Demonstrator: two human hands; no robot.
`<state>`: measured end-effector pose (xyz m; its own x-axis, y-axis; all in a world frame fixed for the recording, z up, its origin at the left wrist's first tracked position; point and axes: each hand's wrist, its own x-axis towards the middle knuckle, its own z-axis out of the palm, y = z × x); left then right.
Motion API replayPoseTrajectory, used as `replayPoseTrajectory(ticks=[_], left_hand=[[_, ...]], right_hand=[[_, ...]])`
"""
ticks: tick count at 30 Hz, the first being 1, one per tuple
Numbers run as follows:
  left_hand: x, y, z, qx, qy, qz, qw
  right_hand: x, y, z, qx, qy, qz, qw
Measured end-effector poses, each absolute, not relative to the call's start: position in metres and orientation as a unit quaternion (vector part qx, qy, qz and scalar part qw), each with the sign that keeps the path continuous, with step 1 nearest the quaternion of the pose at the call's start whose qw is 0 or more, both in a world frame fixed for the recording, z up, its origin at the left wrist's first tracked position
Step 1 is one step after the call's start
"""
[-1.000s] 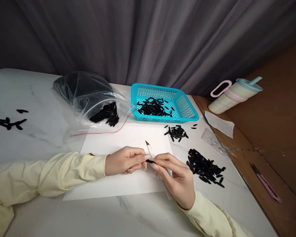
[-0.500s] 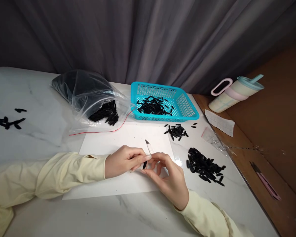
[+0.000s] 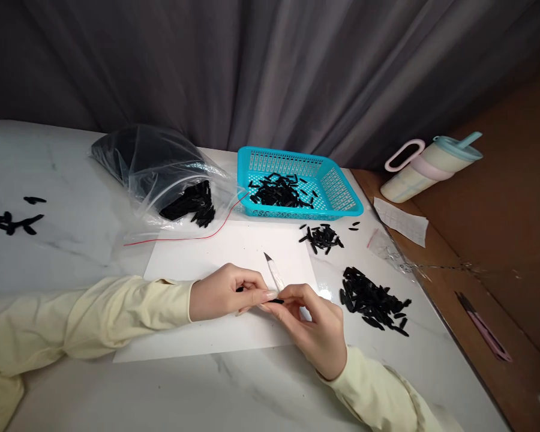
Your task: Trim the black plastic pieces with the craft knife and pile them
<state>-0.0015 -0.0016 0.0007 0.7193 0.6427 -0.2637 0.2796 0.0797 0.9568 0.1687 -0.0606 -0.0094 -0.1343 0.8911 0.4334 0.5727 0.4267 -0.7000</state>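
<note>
At frame centre-bottom, my left hand (image 3: 228,292) and my right hand (image 3: 318,327) meet above the white paper (image 3: 198,330), fingertips pinched together on one small black piece (image 3: 276,300). The knife (image 3: 273,270) lies just beyond my fingers, blade tip toward upper left. Blue basket (image 3: 348,204), upper centre, holds loose black pieces; clear bag (image 3: 162,156) of similar pieces sits left of it, touching.

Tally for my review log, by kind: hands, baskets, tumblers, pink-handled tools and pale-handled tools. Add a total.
Hands: 2, the left hand and the right hand
Turquoise basket: 1
Tumbler: 1
Pink-handled tool: 1
Pale-handled tool: 1
Total: 6
</note>
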Motion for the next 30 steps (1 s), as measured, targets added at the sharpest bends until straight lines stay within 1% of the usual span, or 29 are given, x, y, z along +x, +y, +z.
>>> replayPoseTrajectory(ticks=[4,9,13,18,23,30], left_hand=[[-0.002,-0.001,0.002,0.648,0.340,0.152,0.665],[-0.002,-0.001,0.003,0.622,0.330,0.191,0.684],[-0.002,-0.002,0.002,0.598,0.316,0.210,0.706],[-0.003,-0.003,0.003,0.604,0.319,0.219,0.697],[-0.003,-0.003,0.005,0.619,0.330,0.229,0.675],[-0.003,-0.004,0.004,0.602,0.326,0.230,0.691]], right_hand=[[0.170,-0.062,-0.010,-0.490,-0.736,0.176,0.432],[0.174,-0.059,-0.006,-0.465,-0.744,0.238,0.417],[0.176,-0.059,-0.005,-0.451,-0.754,0.242,0.411],[0.179,-0.060,-0.007,-0.445,-0.765,0.239,0.399],[0.179,-0.060,-0.006,-0.435,-0.767,0.242,0.404],[0.178,-0.060,-0.004,-0.440,-0.767,0.239,0.400]])
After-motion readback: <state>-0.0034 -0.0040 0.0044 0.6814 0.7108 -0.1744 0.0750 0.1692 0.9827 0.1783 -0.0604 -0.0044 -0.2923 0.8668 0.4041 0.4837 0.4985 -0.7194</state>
